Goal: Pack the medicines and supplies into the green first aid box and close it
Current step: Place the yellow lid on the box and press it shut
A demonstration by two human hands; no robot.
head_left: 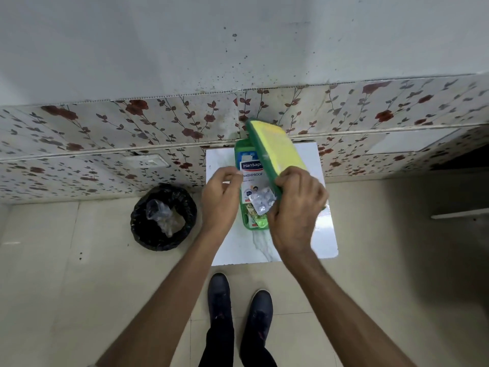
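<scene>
Sitting on a white marble-look table point(291, 242), the green box point(244, 207) lies open near the frame's centre, its long side running from 12 to 6 o'clock. Inside it a Hansaplast carton point(251, 168) fills the 12 o'clock end, a silver blister strip point(262, 201) lies over the middle, and green sachets point(255, 219) crowd the 6 o'clock end. The lid point(277, 147), green-edged with a yellow face, stands tilted up along the box's 3 o'clock side. The right hand point(299, 205) is clamped on the lid's near edge, fingers curled over it. The left hand point(221, 200) is at the box's 9 o'clock side, fingers bent toward the rim; whether it grips anything cannot be told. A black-lined bin point(163, 217) stands on the floor at 9 o'clock from the table. Two dark shoes point(239, 303) show at 6 o'clock.
</scene>
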